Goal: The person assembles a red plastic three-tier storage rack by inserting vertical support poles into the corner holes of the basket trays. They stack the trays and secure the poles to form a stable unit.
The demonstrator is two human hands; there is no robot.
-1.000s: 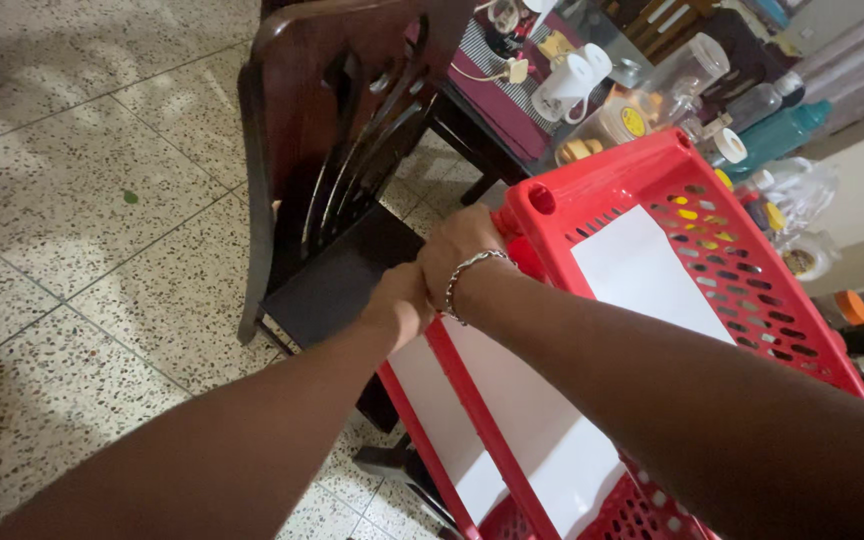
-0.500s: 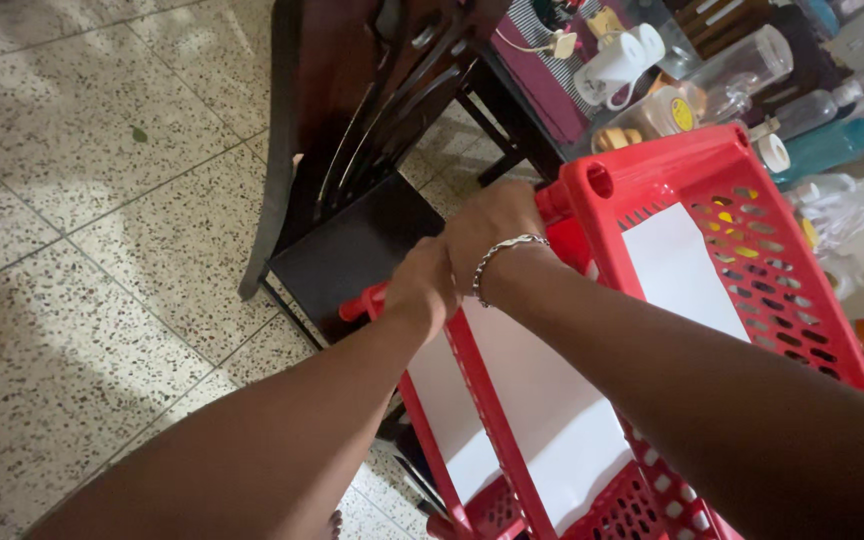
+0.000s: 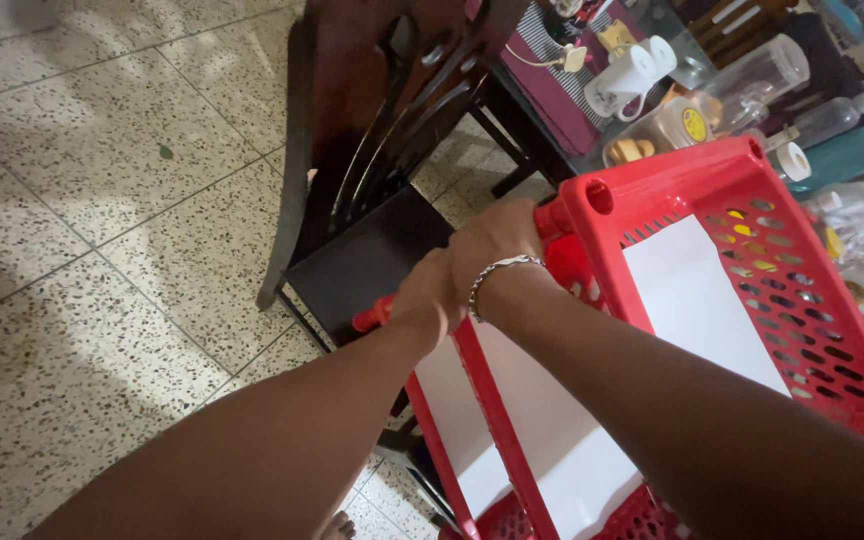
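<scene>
Where both meet, left hand (image 3: pixel 427 300) and right hand (image 3: pixel 497 245) closed on red rack (image 3: pixel 712 200) corner post.

- The left hand (image 3: pixel 427 300) is curling closed, knuckles up, at the end of a forearm stretching up from the lower left.
- The right hand (image 3: pixel 497 245) is sitting just beside it, fingers wrapping shut, wrist wearing a silver bracelet (image 3: pixel 497 272).
- Both arms are reaching forward, converging.
</scene>
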